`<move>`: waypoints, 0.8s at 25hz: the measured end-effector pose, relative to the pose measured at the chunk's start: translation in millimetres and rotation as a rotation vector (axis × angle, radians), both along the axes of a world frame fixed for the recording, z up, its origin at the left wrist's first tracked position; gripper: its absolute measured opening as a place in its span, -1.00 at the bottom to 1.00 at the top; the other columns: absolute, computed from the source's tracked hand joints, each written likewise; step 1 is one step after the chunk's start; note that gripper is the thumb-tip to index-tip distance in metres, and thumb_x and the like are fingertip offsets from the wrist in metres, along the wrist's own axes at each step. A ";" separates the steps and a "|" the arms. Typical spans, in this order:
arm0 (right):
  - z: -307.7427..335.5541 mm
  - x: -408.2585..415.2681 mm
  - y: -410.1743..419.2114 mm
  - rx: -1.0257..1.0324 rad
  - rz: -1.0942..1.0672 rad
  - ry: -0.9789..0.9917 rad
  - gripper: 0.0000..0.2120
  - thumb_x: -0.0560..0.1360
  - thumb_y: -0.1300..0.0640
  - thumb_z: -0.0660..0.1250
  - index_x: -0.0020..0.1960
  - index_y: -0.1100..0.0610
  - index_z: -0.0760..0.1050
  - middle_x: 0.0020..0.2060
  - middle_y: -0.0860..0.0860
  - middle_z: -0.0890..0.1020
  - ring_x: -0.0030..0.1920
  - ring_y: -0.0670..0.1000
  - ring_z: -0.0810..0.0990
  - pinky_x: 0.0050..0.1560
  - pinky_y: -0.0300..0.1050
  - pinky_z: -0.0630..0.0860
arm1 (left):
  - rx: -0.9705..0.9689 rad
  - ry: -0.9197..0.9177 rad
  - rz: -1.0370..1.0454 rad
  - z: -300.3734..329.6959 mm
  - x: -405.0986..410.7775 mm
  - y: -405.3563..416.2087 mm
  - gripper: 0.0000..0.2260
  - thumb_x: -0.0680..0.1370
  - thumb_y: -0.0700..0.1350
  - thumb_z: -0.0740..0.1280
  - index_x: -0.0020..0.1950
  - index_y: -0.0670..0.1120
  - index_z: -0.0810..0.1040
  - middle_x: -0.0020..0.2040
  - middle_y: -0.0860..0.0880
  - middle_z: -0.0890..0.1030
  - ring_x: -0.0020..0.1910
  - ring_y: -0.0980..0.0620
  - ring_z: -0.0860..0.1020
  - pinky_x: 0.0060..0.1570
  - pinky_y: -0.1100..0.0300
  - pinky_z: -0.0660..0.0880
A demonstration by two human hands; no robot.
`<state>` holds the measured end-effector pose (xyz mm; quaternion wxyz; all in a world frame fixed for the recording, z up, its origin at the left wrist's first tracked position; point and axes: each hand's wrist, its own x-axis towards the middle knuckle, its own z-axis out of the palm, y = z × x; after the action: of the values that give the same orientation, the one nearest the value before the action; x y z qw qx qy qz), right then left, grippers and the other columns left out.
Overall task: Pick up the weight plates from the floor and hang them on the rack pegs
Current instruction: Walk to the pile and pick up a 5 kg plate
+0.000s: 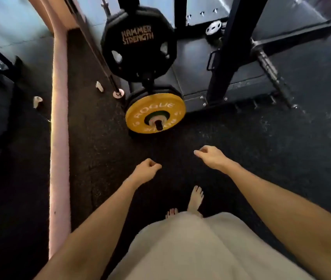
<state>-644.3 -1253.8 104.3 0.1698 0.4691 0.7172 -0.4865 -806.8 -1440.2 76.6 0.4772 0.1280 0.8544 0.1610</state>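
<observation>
Head view, looking down at black rubber floor (241,150). Both hands are empty and hang out in front of the body, low centre of frame: left hand (147,170) has its fingers curled into a loose fist, holding nothing; right hand (209,156) likewise has fingers curled in, thumb lying against the forefinger, touching nothing. Yellow plate (155,113) sits above the hands, centre of frame, already threaded on a low peg (158,124) of the rack (227,57), face toward the camera, so its axis points roughly at the viewer. Black plate (138,43) lettered HAMMER STRENGTH hangs on a peg higher up, upper centre. A small silver plate (214,29) shows at upper right beside the upright; whether on a peg or on the platform, cannot tell. No loose plate is visible on the floor within reach. Left hand is a little nearer the yellow plate. Judgement: hanging appears done here, or the next plate lies out of frame.
</observation>
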 end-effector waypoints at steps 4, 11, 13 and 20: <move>-40.9 82.2 -54.3 -0.115 -0.120 -0.112 -0.57 0.60 -0.10 0.21 0.32 0.17 0.45 0.22 0.09 0.53 0.20 0.09 0.50 0.13 -0.06 0.42 | -0.128 -0.062 -0.186 -36.6 44.3 -32.3 -0.67 0.59 0.14 0.27 0.25 -0.03 0.46 0.03 -0.01 0.56 -0.06 0.03 0.53 -0.04 0.11 0.48; -82.4 250.5 -119.8 -0.148 -0.565 -0.223 -0.73 0.56 -0.06 0.28 -0.02 0.15 0.58 -0.07 0.12 0.65 -0.07 0.13 0.60 -0.05 -0.02 0.49 | -0.249 -0.109 -0.650 -64.8 108.6 -15.2 -0.63 0.57 0.16 0.25 0.27 -0.04 0.47 0.12 -0.08 0.59 -0.01 -0.04 0.55 -0.09 0.09 0.46; -83.8 293.7 -131.1 -0.160 -0.713 -0.229 -0.74 0.57 -0.05 0.27 -0.05 0.13 0.58 -0.12 0.10 0.63 -0.15 0.09 0.57 -0.19 -0.07 0.44 | -0.276 -0.088 -0.816 -67.3 136.6 7.2 -0.63 0.58 0.14 0.26 0.29 -0.04 0.46 0.19 -0.12 0.58 0.10 -0.09 0.57 0.01 0.07 0.48; -97.8 438.1 -144.2 -0.237 -1.104 -0.133 -0.81 0.56 0.02 0.30 -0.21 0.04 0.48 -0.27 0.02 0.55 -0.32 0.00 0.45 -0.34 -0.16 0.34 | -0.287 -0.039 -1.244 -73.5 270.7 113.8 -0.72 0.61 0.07 0.25 0.24 -0.05 0.49 0.19 -0.10 0.57 0.09 -0.06 0.55 0.09 0.04 0.47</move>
<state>-206.2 -1397.9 6.5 -0.0135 0.7817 0.2938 -0.5500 -536.2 -1326.4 3.1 0.5093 0.5320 0.6245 -0.2599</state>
